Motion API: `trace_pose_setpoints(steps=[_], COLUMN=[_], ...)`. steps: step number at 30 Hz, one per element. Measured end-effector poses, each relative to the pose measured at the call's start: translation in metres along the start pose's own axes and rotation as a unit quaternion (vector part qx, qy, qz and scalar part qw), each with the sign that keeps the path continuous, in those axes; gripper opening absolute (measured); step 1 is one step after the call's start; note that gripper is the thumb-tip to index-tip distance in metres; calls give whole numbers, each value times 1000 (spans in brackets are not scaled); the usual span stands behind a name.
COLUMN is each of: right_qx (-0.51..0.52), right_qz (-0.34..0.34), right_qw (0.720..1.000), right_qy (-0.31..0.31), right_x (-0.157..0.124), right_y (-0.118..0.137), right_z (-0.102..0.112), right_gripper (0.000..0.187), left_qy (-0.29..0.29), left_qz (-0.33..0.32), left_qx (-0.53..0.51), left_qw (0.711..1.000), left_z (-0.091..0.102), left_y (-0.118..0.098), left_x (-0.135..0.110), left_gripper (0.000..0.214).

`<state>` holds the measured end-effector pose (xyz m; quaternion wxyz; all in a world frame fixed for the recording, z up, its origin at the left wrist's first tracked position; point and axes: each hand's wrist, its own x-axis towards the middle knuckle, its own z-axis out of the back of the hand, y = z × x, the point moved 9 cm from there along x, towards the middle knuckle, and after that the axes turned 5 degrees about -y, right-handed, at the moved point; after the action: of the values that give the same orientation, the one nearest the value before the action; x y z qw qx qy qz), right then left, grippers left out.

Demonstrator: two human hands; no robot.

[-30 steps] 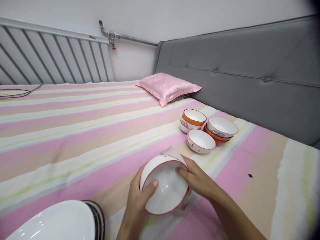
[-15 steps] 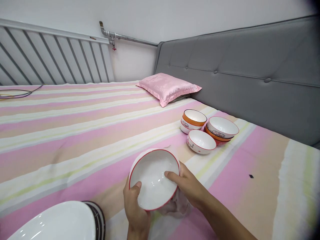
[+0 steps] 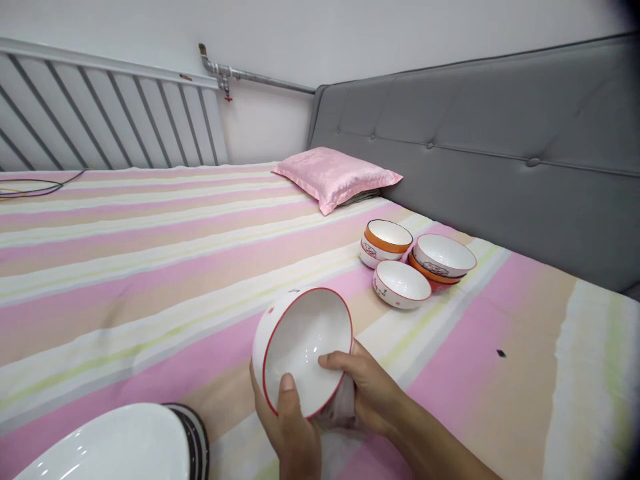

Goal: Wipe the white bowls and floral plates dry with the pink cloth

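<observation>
A white bowl with a red rim (image 3: pixel 303 347) is held tilted above the striped bed sheet, its opening turned toward me. My left hand (image 3: pixel 290 430) cups it from below, thumb on the near rim. My right hand (image 3: pixel 367 393) grips its right side, thumb inside the bowl, with a pale cloth (image 3: pixel 343 410) bunched between the fingers and the bowl's underside. Both hands are closed on the bowl.
Three more spots with bowls lie to the right: a white bowl (image 3: pixel 401 283), an orange-and-white stack (image 3: pixel 386 242) and another stack (image 3: pixel 443 259). A stack of plates (image 3: pixel 130 447) sits at the lower left. A pink pillow (image 3: pixel 336 175) lies by the grey headboard (image 3: pixel 500 147).
The bowl has shifted left and turned in my hands, tilting more upright. My left thumb moved along the near rim, and my right hand with the cloth slid lower under the bowl.
</observation>
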<state>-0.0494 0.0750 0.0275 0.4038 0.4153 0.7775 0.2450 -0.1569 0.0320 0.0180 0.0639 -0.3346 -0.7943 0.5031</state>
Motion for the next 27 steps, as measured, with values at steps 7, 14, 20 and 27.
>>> trace_pose_setpoints(steps=[7, 14, 20, 27], right_qx=[18, -64, -334, -495], right_qz=[-34, 29, 235, 302], right_qw=[999, 997, 913, 813], right_qy=[36, -31, -16, -49], right_x=[-3, 2, -14, -23], right_y=[-12, 14, 75, 86], right_z=[-11, 14, 13, 8], right_gripper=[47, 37, 30, 27], left_qy=[53, 145, 202, 203], left_qz=[-89, -39, 92, 181], left_qx=[111, 73, 39, -7], left_qw=[988, 986, 974, 962], left_z=[-6, -23, -35, -36], left_y=[-12, -16, -13, -1], left_x=[-9, -11, -4, -5], left_gripper=[54, 70, 59, 52])
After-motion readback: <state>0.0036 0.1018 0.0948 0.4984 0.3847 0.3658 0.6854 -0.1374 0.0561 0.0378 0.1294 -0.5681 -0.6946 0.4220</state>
